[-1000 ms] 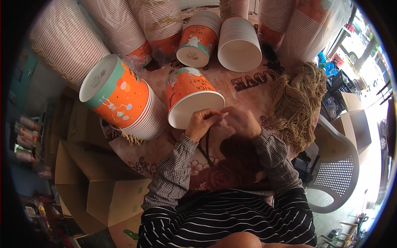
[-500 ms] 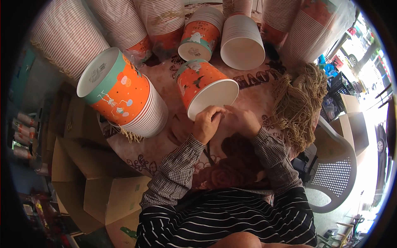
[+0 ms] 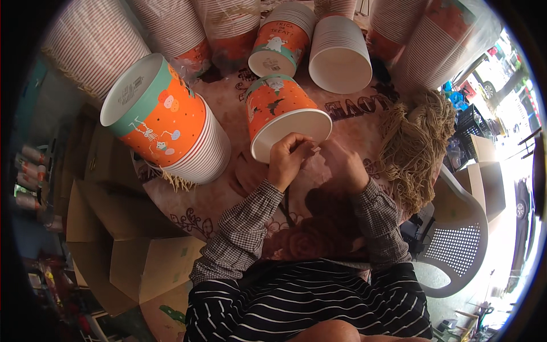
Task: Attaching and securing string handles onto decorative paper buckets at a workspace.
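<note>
An orange paper bucket (image 3: 280,108) with a green base band lies tipped on the table, its white-rimmed mouth towards me. In front of that mouth my left hand (image 3: 290,162) is closed in a pinch, fingertips overlapping the rim in view; whether they touch it I cannot tell. Close beside it, my right hand (image 3: 343,165) is closed too, its curled fingers slightly blurred and meeting the left fingertips. What the two pinches hold is too small to make out. To the right lies a loose heap of tan cord (image 3: 415,148).
A nested stack of orange-and-green buckets (image 3: 165,122) leans at the left, over some cord ends. Further stacks (image 3: 284,43), a white-mouthed stack (image 3: 341,60) and plastic-wrapped ones line the back. An open cardboard box (image 3: 134,251) stands lower left, a plastic chair (image 3: 453,245) at right.
My right hand has drawn in and its fingers have curled more. The left hand stays by the rim. The whole view has shifted slightly; the bucket's mouth faces a little more towards me.
</note>
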A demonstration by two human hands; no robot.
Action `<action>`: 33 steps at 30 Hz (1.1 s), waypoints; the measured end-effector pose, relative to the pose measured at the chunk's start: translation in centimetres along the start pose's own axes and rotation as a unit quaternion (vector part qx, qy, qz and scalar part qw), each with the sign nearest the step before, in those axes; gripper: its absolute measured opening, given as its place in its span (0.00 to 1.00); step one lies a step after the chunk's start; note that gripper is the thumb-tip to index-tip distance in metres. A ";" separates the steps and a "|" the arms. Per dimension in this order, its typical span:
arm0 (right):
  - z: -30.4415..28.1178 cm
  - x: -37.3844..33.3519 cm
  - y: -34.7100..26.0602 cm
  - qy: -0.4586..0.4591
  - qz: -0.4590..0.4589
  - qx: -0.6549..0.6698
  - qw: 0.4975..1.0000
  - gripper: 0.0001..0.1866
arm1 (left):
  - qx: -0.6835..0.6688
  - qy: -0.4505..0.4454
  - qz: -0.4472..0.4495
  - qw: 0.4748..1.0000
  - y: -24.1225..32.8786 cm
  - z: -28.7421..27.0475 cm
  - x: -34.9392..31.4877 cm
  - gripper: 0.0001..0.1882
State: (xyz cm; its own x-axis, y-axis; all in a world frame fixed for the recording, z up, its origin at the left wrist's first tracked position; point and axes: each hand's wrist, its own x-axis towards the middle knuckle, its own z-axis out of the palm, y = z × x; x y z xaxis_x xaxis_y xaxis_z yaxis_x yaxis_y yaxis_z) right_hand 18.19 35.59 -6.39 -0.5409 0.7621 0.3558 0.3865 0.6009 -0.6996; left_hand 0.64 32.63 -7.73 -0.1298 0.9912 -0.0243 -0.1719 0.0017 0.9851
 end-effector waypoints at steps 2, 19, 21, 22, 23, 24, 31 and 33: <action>-0.1 0.0 0.5 0.003 -0.007 0.007 1.000 0.14 | 0.026 0.006 0.048 0.998 -1.1 -0.3 0.3 0.05; 0.2 0.6 0.8 0.107 -0.103 -0.070 0.986 0.09 | 0.209 -0.089 0.189 0.956 -0.6 -0.6 -0.7 0.05; 0.3 0.6 0.4 0.143 -0.086 -0.039 0.985 0.09 | 0.079 -0.088 0.015 0.993 -0.2 -0.9 -0.5 0.06; 0.2 0.7 -0.1 0.176 -0.071 -0.007 0.982 0.09 | 0.080 -0.087 0.016 0.993 -0.3 -1.2 -0.5 0.06; 0.0 0.6 -0.3 0.176 -0.072 -0.006 0.982 0.09 | 0.014 -0.085 -0.023 0.996 -0.5 -1.5 -0.3 0.07; -0.3 0.5 -0.4 0.129 -0.085 0.003 0.988 0.10 | -0.053 -0.082 -0.063 0.993 -0.7 -1.8 -0.3 0.07; 0.3 0.3 -0.3 0.045 -0.080 0.019 0.996 0.14 | -0.079 -0.077 -0.050 0.993 -0.5 -1.1 -0.4 0.07; 0.3 0.3 -0.3 0.045 -0.086 0.016 0.995 0.13 | -0.071 -0.077 -0.061 0.993 -0.4 -1.2 -0.4 0.07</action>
State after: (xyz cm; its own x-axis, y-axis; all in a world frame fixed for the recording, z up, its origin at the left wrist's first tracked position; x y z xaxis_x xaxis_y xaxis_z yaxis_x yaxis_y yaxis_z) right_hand 17.70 35.60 -6.24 -0.5270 0.6676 0.5259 0.2695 0.7181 -0.6416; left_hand -0.40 32.11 -8.30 0.0489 0.9932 -0.1055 -0.3144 0.1156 0.9422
